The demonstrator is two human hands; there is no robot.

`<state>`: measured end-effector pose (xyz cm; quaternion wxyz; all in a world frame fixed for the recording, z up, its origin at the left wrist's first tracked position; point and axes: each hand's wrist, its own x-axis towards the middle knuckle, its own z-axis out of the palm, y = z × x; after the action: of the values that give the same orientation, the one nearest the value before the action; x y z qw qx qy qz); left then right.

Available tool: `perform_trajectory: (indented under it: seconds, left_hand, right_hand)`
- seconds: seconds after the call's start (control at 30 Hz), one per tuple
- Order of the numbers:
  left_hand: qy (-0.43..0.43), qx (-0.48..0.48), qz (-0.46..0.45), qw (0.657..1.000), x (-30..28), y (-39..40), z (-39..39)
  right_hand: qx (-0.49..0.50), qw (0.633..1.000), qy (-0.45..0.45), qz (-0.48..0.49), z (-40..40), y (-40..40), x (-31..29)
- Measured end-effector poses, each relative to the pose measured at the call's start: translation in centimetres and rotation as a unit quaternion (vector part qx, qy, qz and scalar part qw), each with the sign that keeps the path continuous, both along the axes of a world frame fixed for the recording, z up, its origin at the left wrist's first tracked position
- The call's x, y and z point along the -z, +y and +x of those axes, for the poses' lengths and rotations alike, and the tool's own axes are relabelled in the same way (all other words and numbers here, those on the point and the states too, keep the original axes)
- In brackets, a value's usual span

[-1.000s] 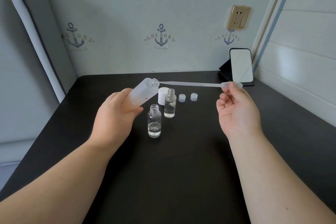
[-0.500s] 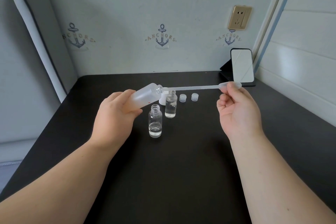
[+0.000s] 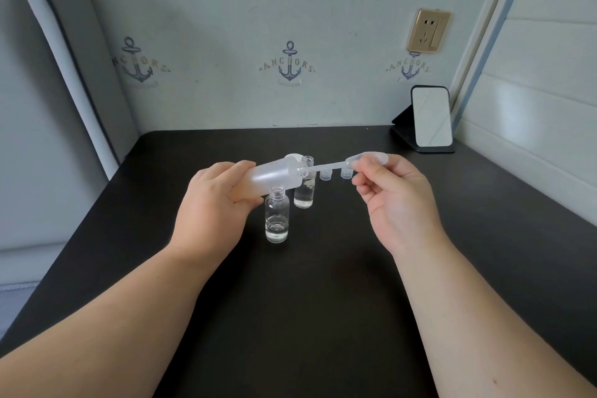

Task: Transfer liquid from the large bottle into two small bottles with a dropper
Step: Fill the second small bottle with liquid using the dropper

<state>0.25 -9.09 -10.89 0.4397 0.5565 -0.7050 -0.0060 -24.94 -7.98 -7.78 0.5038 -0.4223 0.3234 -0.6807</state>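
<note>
My left hand (image 3: pixel 210 207) grips the large frosted bottle (image 3: pixel 274 176), tipped almost flat with its mouth pointing right. My right hand (image 3: pixel 394 200) pinches the bulb of a clear plastic dropper (image 3: pixel 329 165), whose stem runs left into the bottle's mouth. Two small clear glass bottles stand open on the black table (image 3: pixel 323 300): the near one (image 3: pixel 277 218) with a little liquid at the bottom, the far one (image 3: pixel 304 192) partly hidden behind the large bottle.
Two small clear caps (image 3: pixel 326 174) (image 3: pixel 345 173) sit just behind the dropper. A white cap (image 3: pixel 292 157) peeks out behind the large bottle. A small mirror on a black stand (image 3: pixel 431 118) is at the back right by the wall.
The dropper's stem has slid well into the large bottle's mouth as my right hand moved left. The bottle has tipped flatter and lower.
</note>
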Motion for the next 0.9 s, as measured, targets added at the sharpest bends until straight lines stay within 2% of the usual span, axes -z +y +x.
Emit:
perform_trajectory:
  seconds: [0.23, 0.47, 0.77, 0.9]
  left_hand:
    - [-0.012, 0.006, -0.001, 1.0, 0.0, -0.1, -0.3]
    - [-0.012, 0.01, 0.006, 1.0, 0.1, -0.1, -0.3]
    - [-0.006, 0.007, 0.019, 1.0, 0.1, -0.1, -0.4]
    - [-0.007, 0.005, 0.027, 1.0, 0.1, -0.1, -0.4]
  right_hand:
    - [0.005, 0.998, 0.06, 0.014, 1.2, 0.2, 0.4]
    - [-0.01, 0.997, 0.077, 0.019, 2.0, 0.3, 0.8]
    - [-0.017, 0.996, 0.078, 0.035, 2.0, 0.2, 0.7]
    - [-0.02, 0.998, 0.051, 0.041, 1.8, 0.3, 0.5]
